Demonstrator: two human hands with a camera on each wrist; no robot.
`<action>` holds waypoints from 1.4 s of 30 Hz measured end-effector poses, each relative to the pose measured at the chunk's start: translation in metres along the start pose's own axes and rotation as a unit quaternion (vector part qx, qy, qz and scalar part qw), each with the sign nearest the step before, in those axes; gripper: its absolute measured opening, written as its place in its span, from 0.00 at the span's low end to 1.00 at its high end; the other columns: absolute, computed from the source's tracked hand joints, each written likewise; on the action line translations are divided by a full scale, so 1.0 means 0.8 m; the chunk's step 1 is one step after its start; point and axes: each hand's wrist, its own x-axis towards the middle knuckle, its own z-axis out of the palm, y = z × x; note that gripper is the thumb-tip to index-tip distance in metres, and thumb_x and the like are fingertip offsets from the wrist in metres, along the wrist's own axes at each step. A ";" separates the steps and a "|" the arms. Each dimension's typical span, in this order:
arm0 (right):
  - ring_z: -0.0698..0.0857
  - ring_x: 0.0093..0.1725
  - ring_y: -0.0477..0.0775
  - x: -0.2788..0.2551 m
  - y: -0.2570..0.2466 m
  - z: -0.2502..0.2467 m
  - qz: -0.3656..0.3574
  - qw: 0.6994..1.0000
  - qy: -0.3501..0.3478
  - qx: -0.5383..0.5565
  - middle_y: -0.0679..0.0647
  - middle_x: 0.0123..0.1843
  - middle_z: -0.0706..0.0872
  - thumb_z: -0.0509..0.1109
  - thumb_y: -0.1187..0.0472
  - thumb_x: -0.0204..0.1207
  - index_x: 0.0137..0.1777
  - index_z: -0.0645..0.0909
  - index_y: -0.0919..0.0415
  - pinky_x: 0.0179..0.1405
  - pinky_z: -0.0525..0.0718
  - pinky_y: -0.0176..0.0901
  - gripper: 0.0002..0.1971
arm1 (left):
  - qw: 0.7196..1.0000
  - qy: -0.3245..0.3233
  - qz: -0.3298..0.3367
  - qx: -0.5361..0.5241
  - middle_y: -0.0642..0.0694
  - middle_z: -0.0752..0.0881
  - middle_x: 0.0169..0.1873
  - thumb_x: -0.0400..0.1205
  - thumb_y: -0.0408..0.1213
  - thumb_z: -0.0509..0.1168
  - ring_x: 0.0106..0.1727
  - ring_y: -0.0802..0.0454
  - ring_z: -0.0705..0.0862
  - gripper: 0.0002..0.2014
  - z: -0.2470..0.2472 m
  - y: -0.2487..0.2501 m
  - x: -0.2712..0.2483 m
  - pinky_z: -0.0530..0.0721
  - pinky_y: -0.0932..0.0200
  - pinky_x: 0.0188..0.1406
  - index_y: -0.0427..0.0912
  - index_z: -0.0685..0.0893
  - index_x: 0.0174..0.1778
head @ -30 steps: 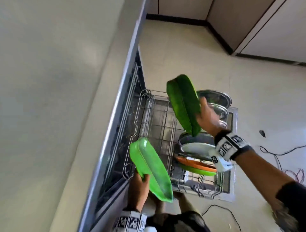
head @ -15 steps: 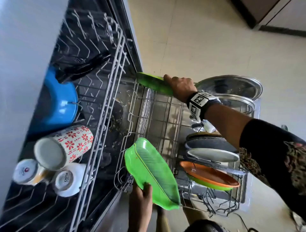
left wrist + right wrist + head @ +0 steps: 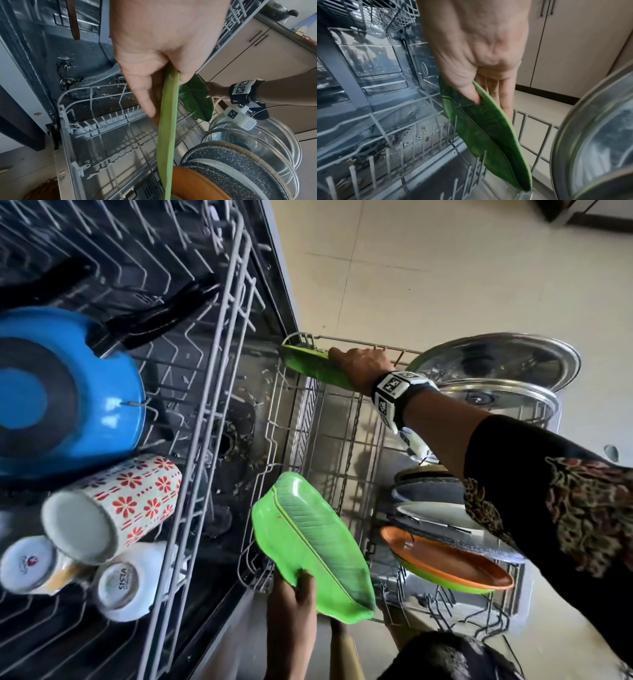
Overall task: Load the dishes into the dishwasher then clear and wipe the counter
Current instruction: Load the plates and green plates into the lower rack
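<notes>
- The lower rack (image 3: pixel 346 440) of the open dishwasher is taken as the landmark; it is pulled out over the floor.
- A dark green leaf-shaped plate (image 3: pixel 486 129) is held by the right hand (image 3: pixel 363 368) at the far corner of the lower rack, with its lower end between the wire prongs. The thumb is pressed on the inner face and the fingers (image 3: pixel 505 97) are laid behind, so the plate is pinched at its upper end.
- A light green leaf-shaped plate (image 3: pixel 308 542) is held by the left hand (image 3: pixel 291 611) above the near edge of the lower rack, tilted, not touching the prongs. Its near end is gripped between thumb and fingers.
- On the right side of the lower rack, an orange plate (image 3: pixel 445 559), a white plate (image 3: pixel 438 513), a speckled dark pan (image 3: pixel 240 159) and two steel lids (image 3: pixel 496 364) are stood on edge.
- Above and to the left of the lower rack, in the upper rack (image 3: pixel 205 405), a blue bowl (image 3: pixel 68 392), a flowered mug (image 3: pixel 113 505) and two white cups (image 3: pixel 123 583) are placed upside down or on their side.
- Food scraps are seen on the dishwasher floor behind the lower rack.
</notes>
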 end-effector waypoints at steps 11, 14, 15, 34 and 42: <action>0.82 0.58 0.66 0.000 0.016 -0.032 -0.024 1.000 -0.016 0.001 0.65 0.60 0.81 0.49 0.46 0.86 0.71 0.69 0.55 0.51 0.77 0.53 0.20 | 1.000 -0.014 0.004 0.018 0.50 0.84 0.35 0.81 0.31 0.62 0.42 0.44 0.86 0.04 -0.004 -0.009 -0.002 0.86 0.36 0.45 0.38 0.79 0.51; 0.82 0.56 0.68 0.001 0.032 -0.058 -0.014 1.000 0.018 -0.008 0.68 0.59 0.82 0.55 0.55 0.85 0.71 0.68 0.57 0.49 0.77 0.54 0.16 | 0.999 -0.014 0.012 0.029 0.47 0.84 0.34 0.81 0.33 0.62 0.42 0.42 0.86 0.05 -0.005 -0.010 -0.003 0.86 0.39 0.44 0.36 0.79 0.48; 0.83 0.56 0.68 0.002 0.038 -0.064 -0.011 0.999 0.027 -0.017 0.69 0.58 0.82 0.56 0.60 0.84 0.72 0.68 0.56 0.48 0.77 0.55 0.16 | 0.999 -0.015 0.019 0.033 0.45 0.84 0.35 0.81 0.33 0.62 0.43 0.42 0.86 0.05 -0.005 -0.011 -0.003 0.86 0.41 0.44 0.35 0.80 0.48; 0.82 0.58 0.67 0.003 0.028 -0.005 0.009 0.999 -0.040 -0.018 0.66 0.61 0.81 0.53 0.63 0.85 0.71 0.68 0.58 0.48 0.76 0.52 0.16 | 0.999 -0.020 0.020 0.035 0.47 0.85 0.38 0.82 0.33 0.61 0.45 0.42 0.86 0.03 0.006 -0.013 0.008 0.85 0.38 0.47 0.45 0.79 0.44; 0.80 0.61 0.69 -0.001 0.022 0.006 0.038 0.998 -0.058 -0.010 0.68 0.63 0.79 0.55 0.64 0.84 0.72 0.65 0.63 0.51 0.77 0.55 0.18 | 0.998 -0.040 0.035 0.027 0.45 0.85 0.36 0.82 0.33 0.61 0.44 0.43 0.86 0.05 0.008 -0.011 0.012 0.85 0.35 0.46 0.36 0.81 0.46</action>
